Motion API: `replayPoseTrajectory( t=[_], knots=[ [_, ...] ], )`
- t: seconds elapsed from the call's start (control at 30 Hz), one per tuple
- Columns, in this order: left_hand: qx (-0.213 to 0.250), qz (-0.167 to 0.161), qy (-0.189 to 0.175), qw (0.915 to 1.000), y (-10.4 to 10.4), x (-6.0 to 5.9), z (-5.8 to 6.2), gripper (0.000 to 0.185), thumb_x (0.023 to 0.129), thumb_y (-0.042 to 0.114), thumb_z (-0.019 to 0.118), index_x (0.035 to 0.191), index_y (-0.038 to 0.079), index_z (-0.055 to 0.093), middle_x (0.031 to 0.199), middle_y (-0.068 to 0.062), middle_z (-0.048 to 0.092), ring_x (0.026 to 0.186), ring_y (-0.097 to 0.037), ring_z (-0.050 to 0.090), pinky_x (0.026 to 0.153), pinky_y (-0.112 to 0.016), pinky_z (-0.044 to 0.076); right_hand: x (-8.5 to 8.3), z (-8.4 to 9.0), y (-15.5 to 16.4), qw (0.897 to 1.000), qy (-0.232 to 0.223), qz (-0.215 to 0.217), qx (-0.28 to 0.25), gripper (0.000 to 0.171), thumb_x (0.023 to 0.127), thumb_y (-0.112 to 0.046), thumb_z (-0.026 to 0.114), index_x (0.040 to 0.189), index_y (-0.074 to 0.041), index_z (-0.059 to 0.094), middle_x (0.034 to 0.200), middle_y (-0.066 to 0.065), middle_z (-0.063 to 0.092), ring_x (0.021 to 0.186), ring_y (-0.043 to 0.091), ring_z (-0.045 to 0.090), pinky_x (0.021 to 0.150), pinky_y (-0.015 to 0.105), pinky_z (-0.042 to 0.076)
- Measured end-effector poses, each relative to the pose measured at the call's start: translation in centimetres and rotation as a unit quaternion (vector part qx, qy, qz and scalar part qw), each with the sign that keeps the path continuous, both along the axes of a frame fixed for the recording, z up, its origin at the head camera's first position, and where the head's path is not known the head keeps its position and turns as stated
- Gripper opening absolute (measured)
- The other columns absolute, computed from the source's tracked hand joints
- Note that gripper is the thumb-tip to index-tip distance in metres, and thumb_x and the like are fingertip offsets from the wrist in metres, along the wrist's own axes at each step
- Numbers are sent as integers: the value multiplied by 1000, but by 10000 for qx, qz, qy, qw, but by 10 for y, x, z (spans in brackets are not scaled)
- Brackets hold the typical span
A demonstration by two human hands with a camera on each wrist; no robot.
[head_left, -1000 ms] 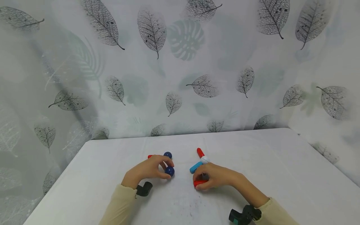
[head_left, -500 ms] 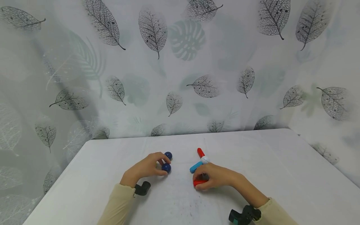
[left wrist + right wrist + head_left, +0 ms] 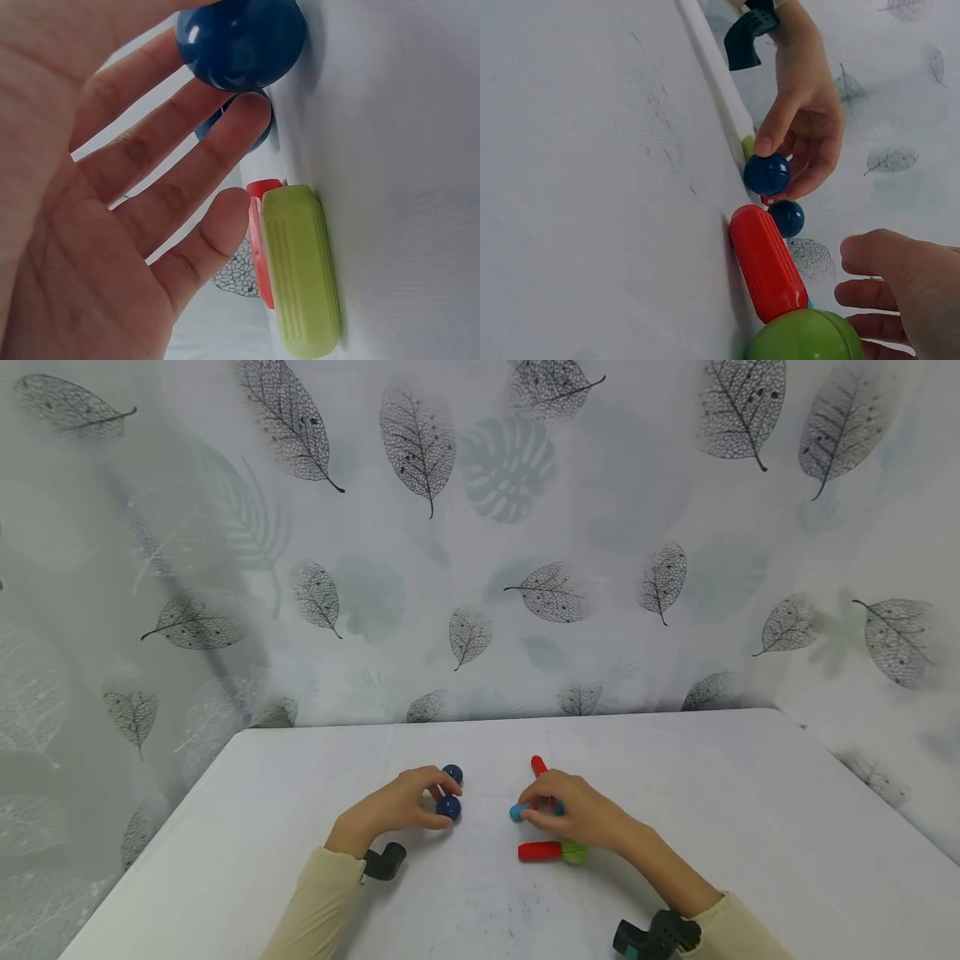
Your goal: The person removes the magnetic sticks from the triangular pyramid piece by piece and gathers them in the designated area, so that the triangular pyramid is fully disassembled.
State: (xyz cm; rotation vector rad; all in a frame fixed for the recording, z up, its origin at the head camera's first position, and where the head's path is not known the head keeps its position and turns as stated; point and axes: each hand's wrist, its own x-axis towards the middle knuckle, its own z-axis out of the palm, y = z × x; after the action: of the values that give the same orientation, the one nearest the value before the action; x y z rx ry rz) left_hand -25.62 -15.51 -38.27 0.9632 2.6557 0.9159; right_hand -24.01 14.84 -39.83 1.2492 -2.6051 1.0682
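My left hand (image 3: 393, 806) pinches a glossy dark blue ball (image 3: 448, 807) between thumb and finger, with the other fingers spread in the left wrist view. A second dark blue ball (image 3: 453, 774) lies just beyond. In the left wrist view, a lime green ribbed stick (image 3: 301, 270) and a red stick (image 3: 262, 244) lie past the fingertips. My right hand (image 3: 581, 810) is over a light blue stick (image 3: 517, 812); the right wrist view shows the fingers apart, nothing visible between them. Closer to me is a ribbed red stick (image 3: 539, 851), a green ball (image 3: 575, 851) at its end.
Another red stick (image 3: 538, 765) sticks out behind the right hand. All pieces lie on a white-covered table (image 3: 480, 910). A leaf-printed curtain (image 3: 480, 543) hangs behind the table. Black wrist cameras (image 3: 660, 935) are strapped to both arms.
My right hand has left the near red stick and moved away from me to the light blue stick, uncovering the green ball. The left hand has shifted slightly back with its blue ball.
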Motion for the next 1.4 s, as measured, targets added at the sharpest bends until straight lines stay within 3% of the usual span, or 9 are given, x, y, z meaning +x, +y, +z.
replayPoseTrajectory(
  t=[0.17, 0.37, 0.43, 0.67, 0.83, 0.93, 1.1, 1.23, 1.4],
  knots=[
    [92, 12, -61, 9999, 2, 0, 1, 38, 82, 14, 79, 115, 4, 63, 111, -6, 62, 100, -25, 57, 88, -43, 48, 1, -1, 2, 9933, 634, -955, 119, 16, 88, -11, 72, 103, -8, 69, 101, 2, 62, 95, 21, 53, 81, 36, 52],
    [240, 59, -9, 9997, 4, 1, 4, 33, 86, 18, 75, 113, 4, 64, 108, -7, 62, 101, -25, 55, 92, -47, 46, -1, -3, 2, 9813, 456, -1833, 368, 33, 82, -14, 78, 111, -5, 66, 117, 15, 60, 109, 34, 52, 89, 56, 46],
    [289, 33, 43, 9996, 4, 1, 5, 31, 88, 19, 74, 112, 3, 64, 107, -9, 62, 101, -25, 56, 95, -50, 45, -1, -4, 3, 9795, 223, -1944, 478, 37, 81, -15, 78, 114, -5, 64, 119, 16, 60, 109, 35, 54, 90, 56, 46],
    [396, -75, 83, 9992, 7, 1, 7, 30, 89, 19, 72, 112, 2, 64, 108, -10, 63, 101, -26, 57, 97, -52, 44, -3, -3, 9, 9827, -466, -1744, 417, 39, 82, -7, 76, 118, 0, 61, 116, 15, 61, 94, 25, 58, 79, 36, 55],
    [355, -28, 18, 9994, 9, 2, 8, 30, 89, 19, 72, 113, 3, 64, 108, -10, 63, 101, -24, 56, 96, -50, 44, -4, -3, 13, 9858, -671, -1500, 337, 37, 86, 1, 68, 122, -3, 60, 123, 17, 60, 105, 33, 58, 88, 47, 53],
    [187, 106, -231, 9995, 9, 5, 11, 34, 85, 21, 77, 113, 6, 65, 107, -7, 63, 99, -23, 56, 88, -43, 48, -4, -3, 15, 9862, -747, -1428, 389, 36, 88, 3, 63, 123, -5, 61, 129, 18, 58, 112, 39, 56, 92, 54, 50],
    [-245, 136, -603, 9978, 7, 8, 12, 37, 76, 22, 85, 107, 11, 68, 98, 2, 62, 92, -19, 56, 74, -30, 46, -4, -3, 16, 9867, -810, -1352, 389, 35, 88, 1, 60, 123, -6, 61, 129, 18, 57, 114, 39, 55, 93, 56, 49],
    [-279, 49, -512, 9983, 5, 6, 10, 31, 77, 16, 84, 103, 10, 69, 95, 3, 62, 86, -18, 59, 71, -26, 47, -4, -3, 15, 9878, -840, -1284, 272, 30, 93, -4, 57, 122, -5, 62, 127, 17, 58, 115, 39, 54, 95, 56, 47],
    [-211, 190, -284, 9992, 1, 6, 9, 31, 79, 12, 81, 107, 6, 67, 97, 0, 61, 86, -20, 59, 70, -24, 46, -4, -3, 14, 9894, -714, -1235, 268, 29, 94, -16, 63, 121, -3, 62, 124, 16, 60, 111, 38, 57, 93, 54, 49]
  ],
)
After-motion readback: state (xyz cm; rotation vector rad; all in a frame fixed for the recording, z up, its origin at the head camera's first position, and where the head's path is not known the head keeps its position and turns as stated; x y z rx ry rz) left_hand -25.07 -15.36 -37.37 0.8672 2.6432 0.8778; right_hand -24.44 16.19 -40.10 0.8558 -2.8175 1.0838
